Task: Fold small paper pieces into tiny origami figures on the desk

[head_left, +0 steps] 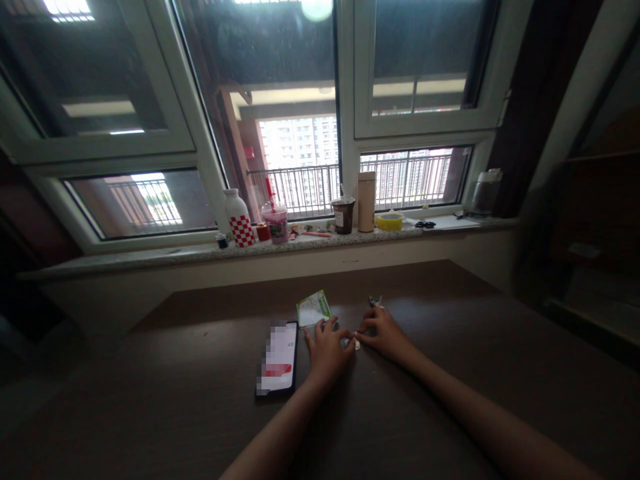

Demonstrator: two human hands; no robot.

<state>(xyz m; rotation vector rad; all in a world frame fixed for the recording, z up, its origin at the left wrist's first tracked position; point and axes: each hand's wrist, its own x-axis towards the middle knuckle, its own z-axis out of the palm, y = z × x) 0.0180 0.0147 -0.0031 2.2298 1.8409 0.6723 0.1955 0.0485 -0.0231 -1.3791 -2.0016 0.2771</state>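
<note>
Both my hands rest on a dark wooden table (450, 373). My left hand (327, 350) and my right hand (383, 333) meet over a small pale object (353, 343), fingers curled and pinching at it; I cannot make out what it is. A green and white packet (313, 307) lies just beyond my left hand. A phone (279, 359) with a lit screen lies flat to the left of that hand. A tiny wrapped item (375, 301) sits beyond my right hand.
A stone windowsill (150, 253) runs behind the table, carrying a white bottle with a red checked label (239, 219), a pink drink cup (276, 222), a dark cup (343, 215), a tall tan flask (366, 201), yellow tape (389, 221) and scissors (425, 225). Large windows stand above.
</note>
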